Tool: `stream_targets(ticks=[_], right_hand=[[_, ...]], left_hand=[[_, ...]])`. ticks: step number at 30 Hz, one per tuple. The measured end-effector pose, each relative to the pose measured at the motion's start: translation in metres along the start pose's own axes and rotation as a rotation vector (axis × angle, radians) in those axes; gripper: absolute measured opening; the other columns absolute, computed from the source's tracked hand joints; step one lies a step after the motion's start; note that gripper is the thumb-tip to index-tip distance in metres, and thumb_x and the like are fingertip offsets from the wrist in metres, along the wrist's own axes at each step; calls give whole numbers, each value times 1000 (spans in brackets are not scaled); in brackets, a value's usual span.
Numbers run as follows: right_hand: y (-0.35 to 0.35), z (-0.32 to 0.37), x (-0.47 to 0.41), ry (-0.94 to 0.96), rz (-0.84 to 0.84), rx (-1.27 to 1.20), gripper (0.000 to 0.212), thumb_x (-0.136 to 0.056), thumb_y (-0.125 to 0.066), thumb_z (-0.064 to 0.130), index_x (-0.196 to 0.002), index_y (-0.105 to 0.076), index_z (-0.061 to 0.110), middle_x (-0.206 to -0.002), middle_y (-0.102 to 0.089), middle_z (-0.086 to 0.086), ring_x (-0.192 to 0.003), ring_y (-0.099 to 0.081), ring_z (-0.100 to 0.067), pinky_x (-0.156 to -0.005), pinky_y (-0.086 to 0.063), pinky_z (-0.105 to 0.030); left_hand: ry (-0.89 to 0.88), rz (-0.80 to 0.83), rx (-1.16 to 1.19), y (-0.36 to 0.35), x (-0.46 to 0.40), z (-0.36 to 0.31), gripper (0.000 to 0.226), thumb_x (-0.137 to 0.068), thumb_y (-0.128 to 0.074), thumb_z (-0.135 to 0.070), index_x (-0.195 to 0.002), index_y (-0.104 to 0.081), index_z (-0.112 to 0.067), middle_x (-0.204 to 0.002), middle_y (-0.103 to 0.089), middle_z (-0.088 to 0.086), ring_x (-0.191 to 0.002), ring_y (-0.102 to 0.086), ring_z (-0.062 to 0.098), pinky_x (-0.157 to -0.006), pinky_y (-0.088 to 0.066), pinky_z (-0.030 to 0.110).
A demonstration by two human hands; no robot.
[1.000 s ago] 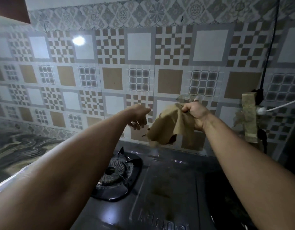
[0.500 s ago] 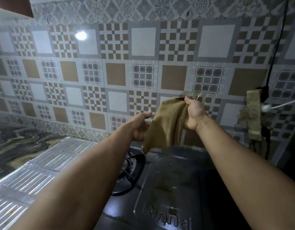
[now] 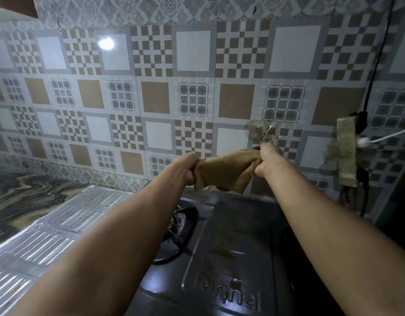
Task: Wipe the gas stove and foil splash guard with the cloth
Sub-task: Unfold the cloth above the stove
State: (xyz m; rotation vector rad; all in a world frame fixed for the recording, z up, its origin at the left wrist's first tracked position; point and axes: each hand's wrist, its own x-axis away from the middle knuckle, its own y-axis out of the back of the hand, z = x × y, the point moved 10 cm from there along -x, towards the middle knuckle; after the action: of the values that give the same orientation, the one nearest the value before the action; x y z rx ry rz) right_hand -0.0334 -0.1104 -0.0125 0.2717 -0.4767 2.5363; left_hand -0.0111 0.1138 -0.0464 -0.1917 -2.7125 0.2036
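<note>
A brown cloth (image 3: 226, 172) is stretched between both hands in front of the tiled wall, above the back of the black gas stove (image 3: 233, 258). My left hand (image 3: 184, 168) grips its left end and my right hand (image 3: 266, 159) grips its right end, just under a small clear hook (image 3: 260, 131) on the wall. The stove's left burner (image 3: 178, 231) is partly hidden by my left forearm. A ribbed foil splash guard (image 3: 48, 238) lies flat to the left of the stove.
A patterned tile wall (image 3: 197, 87) rises behind the stove. A taped plug strip with a black cable (image 3: 347, 153) and a white cord hangs at the right. A marbled counter (image 3: 19, 199) runs at the far left.
My left hand has taken hold of the cloth's free end and pulled it out to the left, so the hanging cloth is now spread between both hands. The view has shifted, showing more foil.
</note>
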Motion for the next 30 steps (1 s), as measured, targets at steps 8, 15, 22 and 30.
stream_targets(ticks=[8, 15, 22, 30], right_hand=[[-2, 4, 0, 83, 48, 158, 13, -92, -57, 17, -93, -67, 10, -93, -72, -13, -83, -71, -28, -76, -59, -51], [3, 10, 4, 119, 37, 146, 23, -97, -37, 26, -96, -55, 13, -88, -59, -10, -80, -60, -24, -78, -57, -44], [0, 14, -2, 98, 141, 148, 14, -91, -59, 9, -104, -65, 7, -88, -68, -7, -76, -67, -21, -67, -58, -36], [-9, 57, 11, 416, 183, 472, 37, -88, -59, -7, -121, -63, 10, -124, -61, -9, -112, -58, -22, -94, -52, -36]], left_hand=[[-274, -155, 150, 21, 12, -48, 35, -79, -65, -10, -113, -61, -9, -111, -62, 10, -104, -59, 28, -92, -47, 46], [-389, -127, 111, 20, 16, -70, 43, -86, -55, 3, -123, -64, -19, -117, -60, 4, -107, -58, 25, -95, -50, 39], [-390, -220, 122, 25, 25, -77, 28, -80, -60, 1, -93, -73, -20, -109, -65, 6, -102, -59, 24, -72, -49, 34], [-643, -307, -194, 33, 37, -107, 29, -88, -62, 1, -111, -70, -13, -118, -65, 5, -114, -59, 23, -97, -51, 33]])
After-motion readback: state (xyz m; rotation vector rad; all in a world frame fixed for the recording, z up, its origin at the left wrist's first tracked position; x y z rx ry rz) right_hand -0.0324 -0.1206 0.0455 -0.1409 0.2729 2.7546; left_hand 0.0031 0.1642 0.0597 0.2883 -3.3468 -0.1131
